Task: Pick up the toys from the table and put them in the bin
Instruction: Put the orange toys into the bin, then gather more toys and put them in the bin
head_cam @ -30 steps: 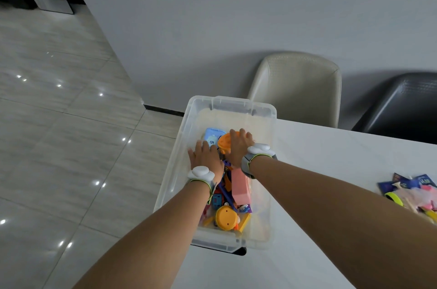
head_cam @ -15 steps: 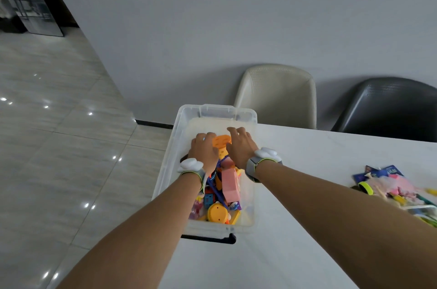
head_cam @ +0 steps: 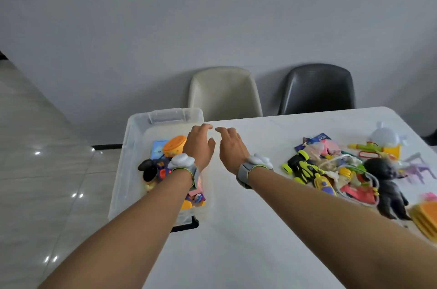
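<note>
Both your hands are empty, fingers loosely spread: the left hand hovers over the right rim of the clear bin, the right hand over bare table just beside it. The bin, at your 11 o'clock, already holds an orange tub and other pieces. The remaining toys lie heaped at about 2 o'clock, well apart from the bin. Swing both hands there and take separate pieces: the yellow-and-black car nearest you, then the black figure. A white cord seems to thread through the heap, though blur leaves that uncertain, so lift slowly to avoid dragging neighbours.
</note>
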The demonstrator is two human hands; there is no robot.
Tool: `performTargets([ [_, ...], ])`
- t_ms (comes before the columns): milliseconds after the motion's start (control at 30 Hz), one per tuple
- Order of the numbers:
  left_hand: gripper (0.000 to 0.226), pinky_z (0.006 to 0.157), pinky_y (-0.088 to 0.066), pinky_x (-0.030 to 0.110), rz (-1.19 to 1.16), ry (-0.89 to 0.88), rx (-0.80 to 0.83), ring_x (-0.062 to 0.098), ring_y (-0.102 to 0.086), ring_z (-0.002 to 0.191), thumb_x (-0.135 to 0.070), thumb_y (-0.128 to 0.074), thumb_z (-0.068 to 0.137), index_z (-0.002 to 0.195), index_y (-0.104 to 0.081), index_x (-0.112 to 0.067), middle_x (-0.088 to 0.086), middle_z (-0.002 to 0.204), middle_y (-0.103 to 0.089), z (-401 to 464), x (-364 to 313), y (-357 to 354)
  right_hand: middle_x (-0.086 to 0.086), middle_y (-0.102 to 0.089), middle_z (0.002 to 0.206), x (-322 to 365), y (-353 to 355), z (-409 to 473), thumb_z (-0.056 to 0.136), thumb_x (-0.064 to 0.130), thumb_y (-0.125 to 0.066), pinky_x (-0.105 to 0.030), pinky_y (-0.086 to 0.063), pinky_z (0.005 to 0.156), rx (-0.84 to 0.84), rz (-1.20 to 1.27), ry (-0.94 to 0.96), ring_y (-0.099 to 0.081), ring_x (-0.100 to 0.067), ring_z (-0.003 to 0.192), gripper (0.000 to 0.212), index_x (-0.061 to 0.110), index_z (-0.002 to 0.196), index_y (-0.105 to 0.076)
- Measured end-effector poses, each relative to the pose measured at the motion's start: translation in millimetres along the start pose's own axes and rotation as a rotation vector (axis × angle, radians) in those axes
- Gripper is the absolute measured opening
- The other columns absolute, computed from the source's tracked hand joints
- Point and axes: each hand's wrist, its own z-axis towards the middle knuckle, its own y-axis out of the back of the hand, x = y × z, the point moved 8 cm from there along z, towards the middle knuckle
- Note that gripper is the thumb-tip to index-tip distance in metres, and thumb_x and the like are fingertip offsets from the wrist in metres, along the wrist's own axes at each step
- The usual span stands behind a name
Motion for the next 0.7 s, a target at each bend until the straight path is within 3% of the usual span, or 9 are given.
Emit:
performTargets([
  [300, 0.037, 0.094, -0.051, 0.036, 0.024, -0.064, 0.177, 0.023, -0.055, 0.121, -0.023, -0.055, 0.098, 0.135, -0.051, -0.027, 0.002, 0.135, -0.053, -29.3, -75.9, -97.5, -0.012, -0.041, 0.137, -118.5, 49.9, -66.6, 0.095, 0.002, -0.043, -0.036, -0.047, 0.088, -0.029, -0.044, -0.180, -0.047, -0.031, 0.121, 0.055, 0.020, 0.147, -0.037],
  [467, 0.039, 0.096, -0.049, 0.033, 0.070, -0.125, 0.388, 0.020, -0.056, 0.120, -0.026, -0.053, 0.098, 0.137, -0.055, -0.028, 0.000, 0.132, -0.057, -58.7, -113.4, -168.1, -0.013, -0.043, 0.135, -185.5, 74.2, -97.0, 0.095, 0.005, -0.047, -0.037, -0.049, 0.088, -0.040, -0.066, -0.257, -0.049, -0.031, 0.118, 0.053, 0.019, 0.145, -0.039],
  [700, 0.048, 0.094, -0.049, 0.036, 0.104, -0.110, 0.553, 0.024, -0.055, 0.121, -0.028, -0.056, 0.096, 0.144, -0.048, -0.029, 0.004, 0.130, -0.057, -86.8, -160.7, -254.0, -0.009, -0.047, 0.130, -282.5, 98.8, -140.3, 0.094, 0.010, -0.048, -0.037, -0.045, 0.076, -0.035, -0.056, -0.361, -0.053, -0.031, 0.113, 0.046, 0.019, 0.139, -0.046],
])
